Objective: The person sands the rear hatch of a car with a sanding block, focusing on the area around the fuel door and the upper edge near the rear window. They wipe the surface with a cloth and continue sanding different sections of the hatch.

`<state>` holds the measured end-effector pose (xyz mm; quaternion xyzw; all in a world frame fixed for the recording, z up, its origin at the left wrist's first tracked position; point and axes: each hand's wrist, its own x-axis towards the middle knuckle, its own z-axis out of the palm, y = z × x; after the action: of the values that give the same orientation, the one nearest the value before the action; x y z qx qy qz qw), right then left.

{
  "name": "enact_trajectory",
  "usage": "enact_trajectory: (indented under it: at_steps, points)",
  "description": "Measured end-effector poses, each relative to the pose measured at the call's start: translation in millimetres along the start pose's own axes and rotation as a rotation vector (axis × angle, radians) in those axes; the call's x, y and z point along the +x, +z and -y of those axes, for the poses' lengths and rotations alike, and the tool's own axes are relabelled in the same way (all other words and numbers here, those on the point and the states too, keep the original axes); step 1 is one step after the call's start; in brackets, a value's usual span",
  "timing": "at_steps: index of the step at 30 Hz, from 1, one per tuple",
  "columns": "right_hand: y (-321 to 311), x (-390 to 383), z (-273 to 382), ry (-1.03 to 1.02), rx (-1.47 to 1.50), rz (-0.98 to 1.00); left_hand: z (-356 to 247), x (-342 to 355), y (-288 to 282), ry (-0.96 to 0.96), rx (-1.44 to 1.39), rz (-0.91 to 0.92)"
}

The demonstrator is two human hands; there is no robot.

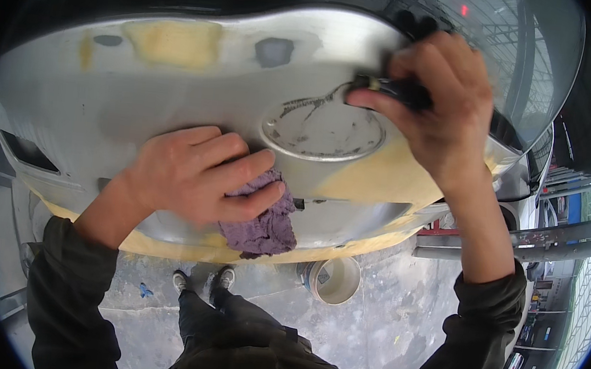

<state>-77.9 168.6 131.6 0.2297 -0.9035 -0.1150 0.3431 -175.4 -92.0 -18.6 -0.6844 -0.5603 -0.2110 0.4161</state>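
Observation:
My right hand (445, 106) grips a black tool (407, 92) with a narrow yellow band, its tip at the upper rim of an oval, black-smudged badge area (322, 134) on a silver car panel (141, 91). My left hand (193, 175) holds a crumpled purple rag (259, 227) against the panel, lower left of the oval, fingers curled over it. Yellowish patches (174, 41) and grey sanded spots (272, 52) mark the panel.
Dark curved glass (507, 55) lies above the panel. Below are a concrete floor (374, 327), an open bucket (353, 282) and a small blue scrap (145, 289) near my feet. Metal beams (569, 228) and other vehicles stand to the right.

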Motion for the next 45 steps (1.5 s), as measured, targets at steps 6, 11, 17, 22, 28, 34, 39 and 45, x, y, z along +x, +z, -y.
enact_trajectory:
  at_steps: [6, 11, 17, 22, 28, 34, 39, 45]
  points:
    - [-11, -13, -15, 0.047, -0.018, 0.024, 4, -1, -5, 0.013, 0.002, 0.011]
    - [-8, -16, 1, 0.088, -0.055, -0.048, 4, -3, -6, 0.043, -0.01, 0.049]
    - [-33, -62, 0, 0.626, 0.19, -0.058, 4, -2, -4, 0.034, 0.002, 0.03]
    - [-28, -40, 7, 0.327, 0.157, 0.058, 4, -1, -10, 0.024, -0.017, 0.056]
    - [-3, -25, 10, 0.216, 0.137, -0.074, 3, 1, -5, 0.028, 0.009, 0.021]
    - [10, -33, 23, 0.253, 0.164, -0.191, 1, -1, -5, 0.02, 0.006, 0.003]
    - [22, -37, 31, 0.383, 0.211, -0.257, 1, 2, -1, 0.025, 0.0, 0.009]
    - [22, -34, 35, 0.402, 0.231, -0.278, 2, 0, -3, 0.026, -0.002, 0.012]
